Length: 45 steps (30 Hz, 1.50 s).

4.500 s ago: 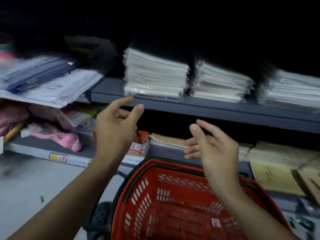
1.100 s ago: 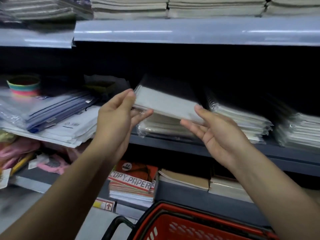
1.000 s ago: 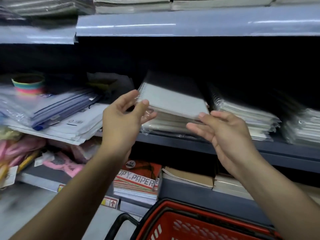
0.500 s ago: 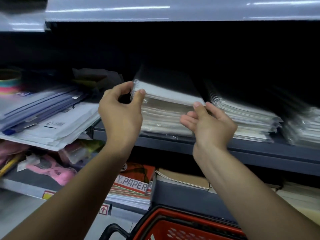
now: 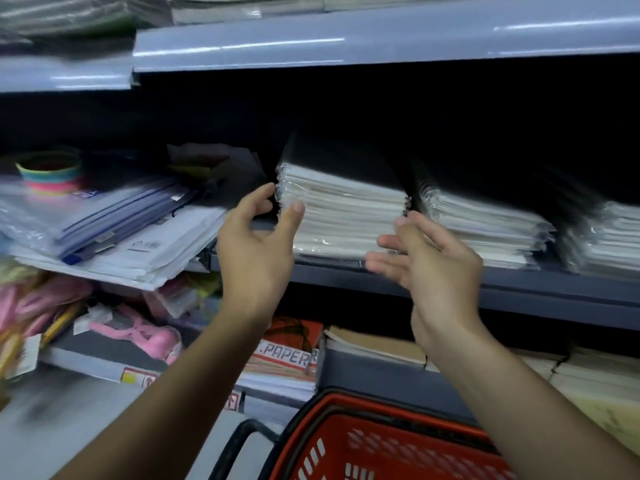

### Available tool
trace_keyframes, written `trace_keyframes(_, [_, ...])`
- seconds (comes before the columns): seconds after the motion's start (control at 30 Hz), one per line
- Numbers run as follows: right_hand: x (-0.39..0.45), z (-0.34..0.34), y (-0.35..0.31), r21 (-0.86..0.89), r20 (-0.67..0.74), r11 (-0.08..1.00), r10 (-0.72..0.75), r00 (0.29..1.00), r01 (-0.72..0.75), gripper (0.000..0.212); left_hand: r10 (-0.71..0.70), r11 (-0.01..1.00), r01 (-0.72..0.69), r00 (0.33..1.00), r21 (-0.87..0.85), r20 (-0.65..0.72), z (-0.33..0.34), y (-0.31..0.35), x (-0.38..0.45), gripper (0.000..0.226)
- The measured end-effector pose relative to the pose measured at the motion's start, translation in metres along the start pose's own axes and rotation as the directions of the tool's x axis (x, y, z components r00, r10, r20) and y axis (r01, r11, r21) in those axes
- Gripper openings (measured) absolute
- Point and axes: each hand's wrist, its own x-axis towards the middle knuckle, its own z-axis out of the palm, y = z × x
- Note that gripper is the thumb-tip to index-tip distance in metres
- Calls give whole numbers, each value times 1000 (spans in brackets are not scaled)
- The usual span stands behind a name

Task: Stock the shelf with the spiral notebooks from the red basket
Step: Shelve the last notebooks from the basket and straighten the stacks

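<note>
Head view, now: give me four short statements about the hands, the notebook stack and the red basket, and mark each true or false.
1. The left hand has its thumb on the front of the notebook stack. True.
2. The right hand holds a notebook lifted off the stack. False: it holds nothing, fingers open.
3. The red basket sits below the hands. True.
4. The notebook stack lies inside the basket. False: it rests on the grey shelf.

Dark open room lies above the stack of spiral notebooks [image 5: 341, 209] under the upper shelf [image 5: 381, 46], while a second stack [image 5: 481, 226] crowds its right side.
</note>
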Motion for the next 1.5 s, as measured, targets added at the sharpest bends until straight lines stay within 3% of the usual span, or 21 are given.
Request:
trace_keyframes(0.13, [-47,-54,-10,-240,166,970,72,983,-31,23,-76,997,74,992,25,102,-25,-6,-55,33])
trace_keyframes(0.27, [-95,-121,12,-442,167,883,253,953,-157,12,-238,967,215,952,134,192,-43,-53,-125,28])
trace_keyframes(0.4, [-132,-191,60,-520,-17,737,496,868,-431,19,-512,851,442,818,284,261,-42,-107,-187,27])
trace_keyframes(0.5, [-138,-220,94,-540,-141,527,712,688,-657,26,-676,727,503,646,468,355,-27,-144,-221,27])
trace_keyframes(0.57, [-138,-229,118,-625,-158,381,793,588,-682,33,-740,660,418,502,624,447,-23,-165,-240,21])
trace_keyframes(0.7, [-144,-240,168,-787,-195,222,796,573,-576,28,-832,510,-16,246,860,497,-27,-193,-260,30])
trace_keyframes(0.8, [-152,-259,196,-886,-183,76,850,495,-457,38,-886,449,-100,83,888,457,-26,-196,-269,53])
trace_keyframes(0.87, [-160,-272,210,-936,-208,-43,868,450,-350,52,-897,434,-142,27,890,442,-27,-200,-277,60])
trace_keyframes(0.93, [-168,-275,217,-961,-216,-109,872,439,-255,52,-898,436,-173,-21,883,439,-27,-197,-284,50])
trace_keyframes(1.03, [-175,-276,223,-941,-237,-83,854,464,-328,53,-904,426,-24,-41,904,425,-24,-194,-286,43])
trace_keyframes(1.1, [-174,-273,222,-886,-309,-68,825,473,-459,51,-927,374,166,52,912,371,-20,-194,-282,44])
trace_keyframes(1.17, [-167,-272,220,-778,-363,28,795,486,-627,26,-916,401,351,160,846,368,-15,-193,-280,38])
trace_keyframes(1.2, [-162,-268,219,-681,-372,103,805,463,-725,12,-923,385,458,173,801,344,-14,-191,-281,30])
trace_keyframes(1.3, [-146,-256,202,-452,-326,245,850,414,-858,27,-959,268,719,138,641,246,-13,-170,-284,13])
trace_keyframes(1.43, [-136,-240,156,-382,-222,372,852,474,-846,32,-974,158,868,58,471,220,-30,-155,-277,29])
trace_keyframes(1.5, [-137,-236,126,-331,-152,437,850,504,-836,28,-965,132,900,20,415,263,-43,-137,-272,23])
